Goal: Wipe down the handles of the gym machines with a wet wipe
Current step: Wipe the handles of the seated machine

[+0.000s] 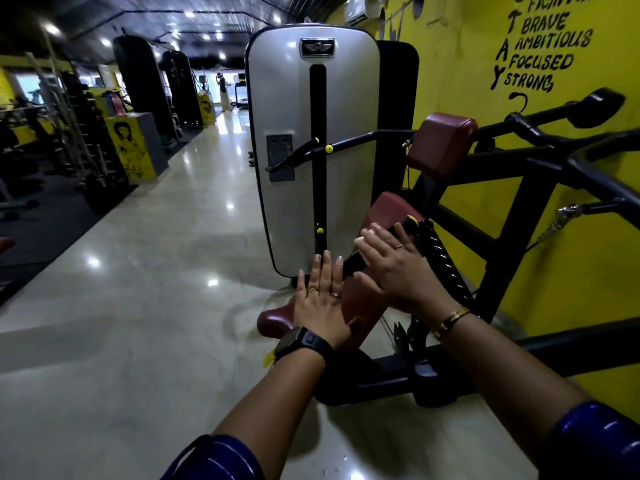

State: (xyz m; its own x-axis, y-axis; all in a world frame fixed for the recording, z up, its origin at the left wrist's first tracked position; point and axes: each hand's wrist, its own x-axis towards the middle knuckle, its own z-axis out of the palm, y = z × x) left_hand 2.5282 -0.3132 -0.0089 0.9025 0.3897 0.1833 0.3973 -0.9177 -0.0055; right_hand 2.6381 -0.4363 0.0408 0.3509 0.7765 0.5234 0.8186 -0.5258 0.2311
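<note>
A black machine handle point(353, 263) slants up to the right in front of the dark red seat pad point(277, 318). My right hand point(394, 271) lies across this handle with fingers stretched out and thumb spread. A small white patch point(361, 239), perhaps the wet wipe, shows at its fingertips. My left hand point(320, 301) is flat, fingers straight and together, just left of the handle's lower end and over the seat pad. It holds nothing. Another black handle point(597, 107) sticks out at the upper right on the machine's arm.
The grey weight-stack cover point(284, 150) stands straight ahead. A yellow wall point(485, 53) with black lettering runs along the right. A dark red chest pad point(441, 143) and the black frame point(512, 216) fill the right side. Polished floor point(156, 271) stretches left, with racks beyond.
</note>
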